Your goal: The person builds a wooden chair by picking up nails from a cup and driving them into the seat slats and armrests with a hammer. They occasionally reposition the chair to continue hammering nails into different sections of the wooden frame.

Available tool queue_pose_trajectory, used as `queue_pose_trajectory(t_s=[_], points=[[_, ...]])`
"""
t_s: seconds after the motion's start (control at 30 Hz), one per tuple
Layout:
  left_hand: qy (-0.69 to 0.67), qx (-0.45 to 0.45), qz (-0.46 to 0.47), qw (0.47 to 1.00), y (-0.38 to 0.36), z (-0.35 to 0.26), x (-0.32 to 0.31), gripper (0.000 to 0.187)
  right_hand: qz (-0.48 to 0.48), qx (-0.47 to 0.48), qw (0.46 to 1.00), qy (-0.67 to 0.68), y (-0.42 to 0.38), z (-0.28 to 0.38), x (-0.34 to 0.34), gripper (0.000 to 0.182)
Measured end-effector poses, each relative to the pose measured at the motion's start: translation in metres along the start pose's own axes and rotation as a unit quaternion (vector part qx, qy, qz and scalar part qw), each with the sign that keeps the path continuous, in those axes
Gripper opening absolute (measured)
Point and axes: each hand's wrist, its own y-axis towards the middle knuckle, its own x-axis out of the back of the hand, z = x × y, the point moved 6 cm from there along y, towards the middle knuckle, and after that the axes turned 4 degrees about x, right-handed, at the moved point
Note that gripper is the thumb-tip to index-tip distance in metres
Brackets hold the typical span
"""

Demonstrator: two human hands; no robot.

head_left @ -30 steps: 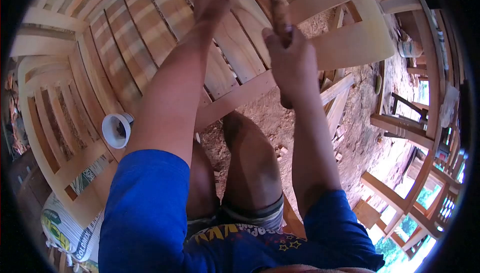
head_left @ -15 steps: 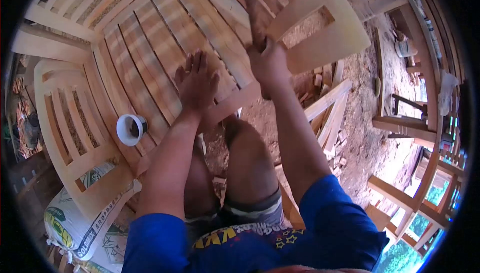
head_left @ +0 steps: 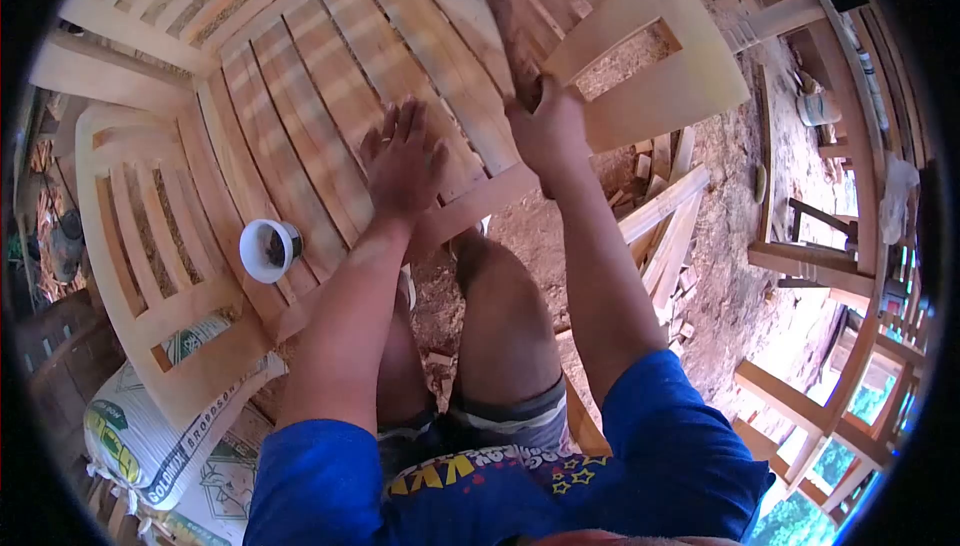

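My left hand [head_left: 403, 168] lies on the slatted wooden seat [head_left: 325, 96] near its front rail, fingers stretched out and nothing visible in its grip. My right hand [head_left: 548, 131] is wrapped round the handle of a hammer [head_left: 508, 26], whose dark head points away from me above the seat slats, somewhat blurred. A slatted wooden armrest side panel [head_left: 660, 96] stands just right of the hammer. On the seat's left part sits a white cup [head_left: 268, 250] with something dark inside.
Another slatted side panel [head_left: 160, 236] rises on the left, above printed sacks [head_left: 165, 446]. Wood offcuts [head_left: 665, 216] lie on the dirt floor to the right. Farther right are wooden frames [head_left: 820, 264] and a small bucket [head_left: 818, 108].
The hammer and my right hand have shifted slightly right and down in view. The bench and cup also appear shifted slightly right, as the view moved. Both hands keep their poses.
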Motion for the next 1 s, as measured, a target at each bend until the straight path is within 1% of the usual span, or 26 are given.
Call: queue_pose_trajectory(t_s=[0.07,0.1,0.13,0.2,0.23,0.3,0.33,0.37,0.4,0.43,0.5,0.57,0.63,0.7,0.73,0.77,0.8,0.83,0.9,0.93,0.97,1.0], points=[[0.01,0.01,0.016,1.0,0.002,-0.001,0.001,0.065,-0.042,-0.023,0.996,0.071,0.0,0.051,0.043,0.032],[0.013,0.015,0.023,1.0,0.002,-0.001,0.001,0.065,-0.063,-0.033,0.992,0.105,0.0,0.064,0.054,0.032],[0.009,0.014,0.018,1.0,0.003,-0.001,0.001,0.064,-0.131,0.025,0.981,0.139,0.002,0.07,0.061,0.031],[0.0,0.01,0.012,1.0,0.001,0.0,0.001,0.064,-0.261,0.136,0.933,0.206,-0.004,0.074,0.072,0.03],[-0.004,0.014,0.012,1.0,0.0,0.0,0.001,0.064,-0.223,0.109,0.95,0.191,-0.004,0.061,0.058,0.031],[-0.009,0.015,0.014,1.0,0.0,0.0,0.004,0.063,-0.151,0.05,0.975,0.158,-0.009,0.012,0.017,0.032],[-0.012,0.017,0.012,1.0,0.002,0.001,0.004,0.063,-0.111,0.087,0.988,0.062,-0.004,-0.011,-0.005,0.033],[-0.014,0.02,0.013,1.0,0.003,0.002,0.002,0.063,-0.068,0.121,0.99,-0.033,0.005,-0.039,-0.031,0.034],[-0.016,0.021,0.017,1.0,0.0,0.002,0.0,0.063,-0.024,0.152,0.98,-0.128,0.006,-0.053,-0.047,0.035],[-0.017,0.015,0.019,1.0,-0.003,-0.001,-0.001,0.063,-0.028,0.108,0.987,-0.116,0.005,-0.051,-0.038,0.036],[-0.015,0.017,0.007,1.0,0.0,0.003,0.0,0.063,-0.036,0.041,0.995,-0.085,0.025,-0.007,-0.005,0.039],[-0.027,0.022,0.016,0.999,-0.004,0.003,0.001,0.062,-0.095,0.006,0.994,0.051,0.023,0.046,0.048,0.037],[-0.028,0.023,0.014,0.999,0.001,0.001,0.003,0.062,-0.204,0.097,0.968,0.105,0.013,0.076,0.077,0.035],[-0.016,0.021,0.017,1.0,0.0,0.0,0.004,0.062,-0.24,0.118,0.954,0.137,0.006,0.073,0.08,0.034],[-0.017,0.019,0.014,1.0,0.0,-0.001,0.003,0.063,-0.221,0.096,0.96,0.146,0.001,0.053,0.063,0.035],[-0.017,0.018,0.011,1.0,0.0,0.001,0.001,0.063,-0.157,0.045,0.979,0.123,0.002,0.029,0.04,0.035],[-0.016,0.017,0.007,1.0,0.0,0.003,0.0,0.063,-0.089,-0.001,0.992,0.092,0.002,0.005,0.017,0.036],[-0.016,0.017,0.007,1.0,0.0,0.004,0.0,0.063,0.027,-0.078,0.996,0.025,0.002,-0.025,-0.011,0.036],[-0.016,0.012,0.011,1.0,0.0,0.003,-0.002,0.063,-0.027,0.019,0.997,-0.073,-0.004,-0.049,-0.031,0.032],[-0.019,0.009,0.006,1.0,0.006,0.003,0.0,0.063,-0.059,0.072,0.988,-0.119,0.002,-0.048,-0.035,0.03],[-0.023,0.01,0.004,1.0,0.007,0.004,0.001,0.064,-0.067,0.042,0.995,-0.067,0.008,-0.035,-0.022,0.029],[-0.026,0.01,0.014,1.0,0.0,0.004,0.0,0.064,-0.068,0.003,0.998,-0.014,0.005,-0.006,0.005,0.029]])
